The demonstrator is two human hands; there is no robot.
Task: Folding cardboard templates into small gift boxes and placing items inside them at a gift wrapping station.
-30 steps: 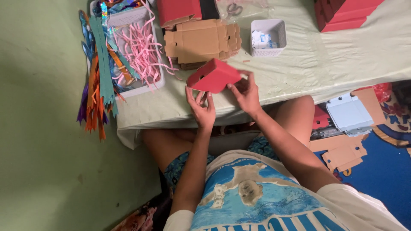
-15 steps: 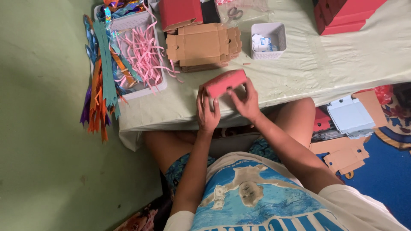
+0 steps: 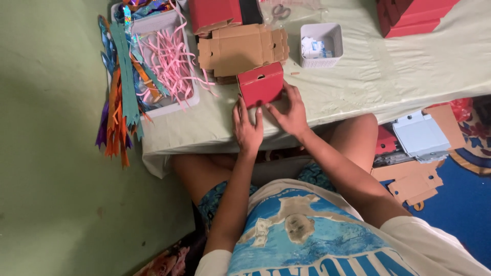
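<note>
Currently: pale green table cover (image 3: pixel 409 76), wrinkled, spans the low table. Grey tray (image 3: pixel 190 97) at left holds pink paper shreds (image 3: pixel 169 56); coloured ribbons (image 3: pixel 120 102) hang off its left edge. Flat brown cardboard blanks (image 3: pixel 240 48) lie stacked behind the small red box (image 3: pixel 261 84), which stands near the table's front edge. White tub (image 3: pixel 321 45) holds small packets. Left hand (image 3: pixel 247 128) and right hand (image 3: pixel 290 110) press against the red box's base, fingers spread flat, not clamped.

Person wears a white short-sleeved T-shirt (image 3: pixel 317 240) with a large blue printed picture on the front, and blue patterned shorts (image 3: pixel 217 197). Forearms bare.
</note>
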